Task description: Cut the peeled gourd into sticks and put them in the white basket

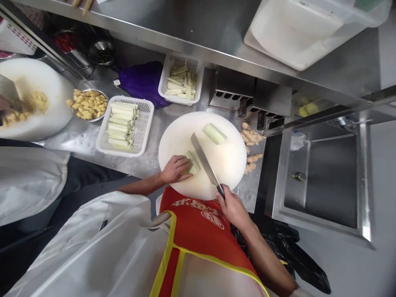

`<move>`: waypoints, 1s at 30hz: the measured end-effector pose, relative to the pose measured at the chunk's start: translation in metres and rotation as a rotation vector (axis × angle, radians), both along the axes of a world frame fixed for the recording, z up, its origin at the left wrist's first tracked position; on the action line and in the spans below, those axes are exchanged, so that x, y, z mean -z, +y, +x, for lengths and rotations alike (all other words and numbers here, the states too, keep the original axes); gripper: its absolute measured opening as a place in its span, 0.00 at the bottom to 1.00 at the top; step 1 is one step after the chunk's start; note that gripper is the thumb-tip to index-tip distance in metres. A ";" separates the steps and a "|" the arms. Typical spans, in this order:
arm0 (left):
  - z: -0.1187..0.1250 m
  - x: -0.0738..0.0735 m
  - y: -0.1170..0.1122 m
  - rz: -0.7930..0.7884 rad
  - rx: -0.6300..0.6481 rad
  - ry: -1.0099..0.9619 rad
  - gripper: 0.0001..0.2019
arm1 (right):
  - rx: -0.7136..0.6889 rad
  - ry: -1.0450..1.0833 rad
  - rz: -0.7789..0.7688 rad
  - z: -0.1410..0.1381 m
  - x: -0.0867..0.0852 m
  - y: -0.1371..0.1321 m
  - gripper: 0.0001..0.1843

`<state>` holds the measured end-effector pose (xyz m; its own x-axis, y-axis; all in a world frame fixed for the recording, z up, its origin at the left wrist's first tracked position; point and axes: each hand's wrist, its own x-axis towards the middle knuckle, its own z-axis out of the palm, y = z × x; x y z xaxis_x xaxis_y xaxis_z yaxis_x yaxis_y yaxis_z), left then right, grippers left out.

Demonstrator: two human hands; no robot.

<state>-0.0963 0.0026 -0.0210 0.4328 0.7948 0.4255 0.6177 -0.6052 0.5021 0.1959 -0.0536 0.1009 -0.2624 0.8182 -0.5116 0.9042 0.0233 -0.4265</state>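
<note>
On the round white cutting board (173, 132), my left hand (175, 169) holds a pale green piece of what looks like peeled cucumber (193, 162) with bent fingers, hiding part of it. My right hand (232, 204) is wrapped round the black handle of a kitchen knife (204, 159). Its blade slants up and left across the board, just right of the held piece and apart from it. A second cucumber piece (214, 133) lies farther back on the board, beyond the blade.
White baskets hold cut cucumber strips (122, 123) and more strips (182, 84). Ginger (252, 138) lies right of the board, by a knife rack (232, 90) and sink (321, 173). Overhead runs a steel shelf (185, 24). At left, a co-worker's blade (9, 93) is over another board (58, 95).
</note>
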 end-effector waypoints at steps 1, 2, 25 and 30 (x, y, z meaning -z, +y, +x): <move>-0.001 0.000 0.001 0.033 0.006 -0.005 0.20 | -0.011 -0.025 -0.006 -0.001 -0.005 0.002 0.22; -0.001 0.000 0.002 0.066 0.010 -0.012 0.19 | -0.021 -0.050 -0.014 -0.002 -0.011 0.003 0.22; 0.005 -0.006 0.007 0.225 0.017 -0.081 0.18 | -0.039 -0.081 0.057 -0.010 0.007 -0.002 0.19; 0.004 -0.003 0.006 0.142 0.018 -0.063 0.17 | -0.045 -0.080 0.057 -0.010 0.010 0.001 0.18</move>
<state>-0.0923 0.0084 -0.0184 0.4150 0.7173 0.5598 0.5765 -0.6833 0.4481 0.1860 -0.0522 0.0908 -0.2599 0.8347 -0.4856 0.9329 0.0871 -0.3495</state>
